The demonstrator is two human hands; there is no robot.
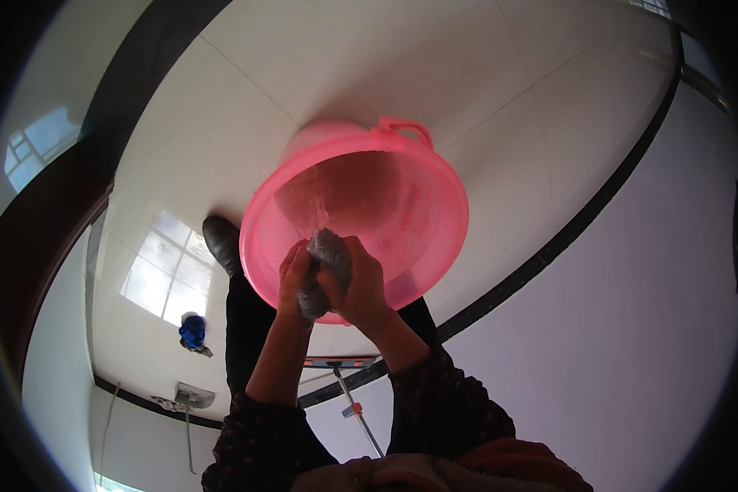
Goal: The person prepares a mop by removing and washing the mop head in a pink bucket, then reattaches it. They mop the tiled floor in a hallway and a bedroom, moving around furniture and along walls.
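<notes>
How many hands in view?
2: the left hand grips the grey cloth from the left, the right hand from the right, both over the pink bucket.

blue bundle (193, 331), long-handled dustpan (195, 396), window reflection (168, 266) on glossy pale floor (582, 107)

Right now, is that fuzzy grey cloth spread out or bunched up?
Bunched up: the fuzzy grey cloth is a thick wad squeezed between the left hand and right hand.

Glossy pale tiled floor (410, 57), pink bucket (435, 215), blue bundle (192, 331), dark shoe (220, 239)
</notes>
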